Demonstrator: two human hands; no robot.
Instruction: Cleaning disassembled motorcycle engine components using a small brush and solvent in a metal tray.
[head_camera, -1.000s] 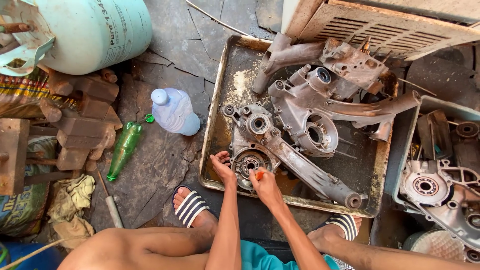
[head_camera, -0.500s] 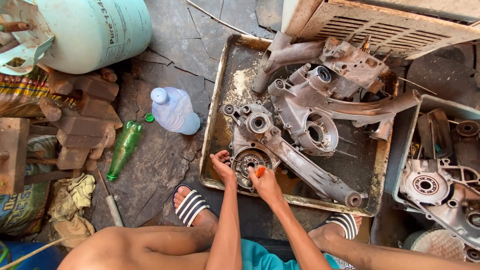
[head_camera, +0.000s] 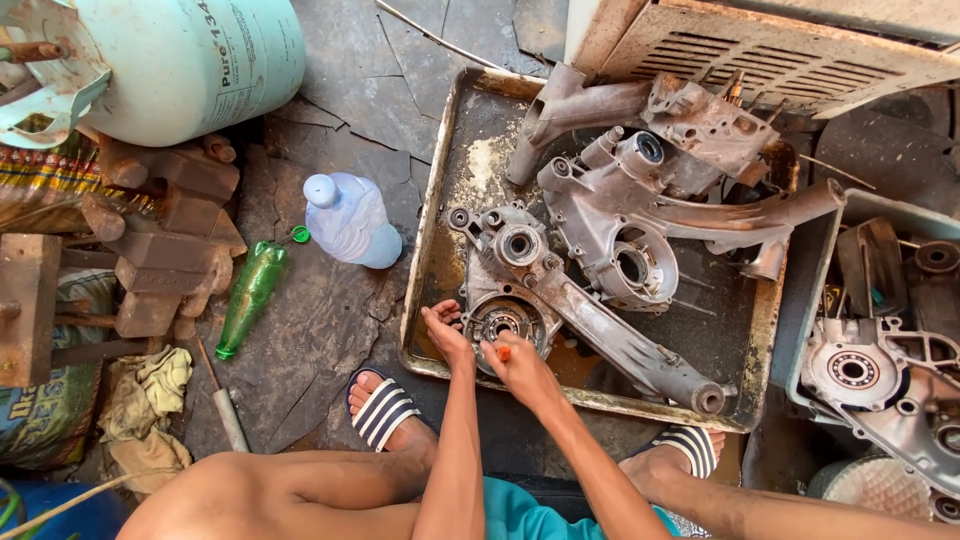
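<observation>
Cracked dark stone floor (head_camera: 330, 330), workshop clutter on every side; I log items as I see them from the head view.

Centre frame: rusty metal tray (head_camera: 425, 270) on the floor, holding greasy engine casings. Nearest casing (head_camera: 545, 290) lies at the tray's lower left, its round bearing housing (head_camera: 503, 322) facing up. A second, larger casing (head_camera: 640, 220) sits above it, toward upper right.

My left hand (head_camera: 445, 335) rests at the left edge of the bearing housing, fingers curled and partly open, touching the rim; I cannot tell whether it grips anything. My right hand (head_camera: 520, 368) sits just below the housing, fingers closed around a small orange object (head_camera: 503, 353), only its tip showing.

Left of the tray: clear plastic water bottle (head_camera: 350, 220), green glass bottle (head_camera: 250, 295) lying flat. Upper left: pale green gas cylinder (head_camera: 190, 60). Far left: rusted metal blocks (head_camera: 165, 250), yellowed rag (head_camera: 150, 400).

Right edge: second tray (head_camera: 815, 290) with further casings. Bottom: both feet in striped sandals (head_camera: 385, 410).
</observation>
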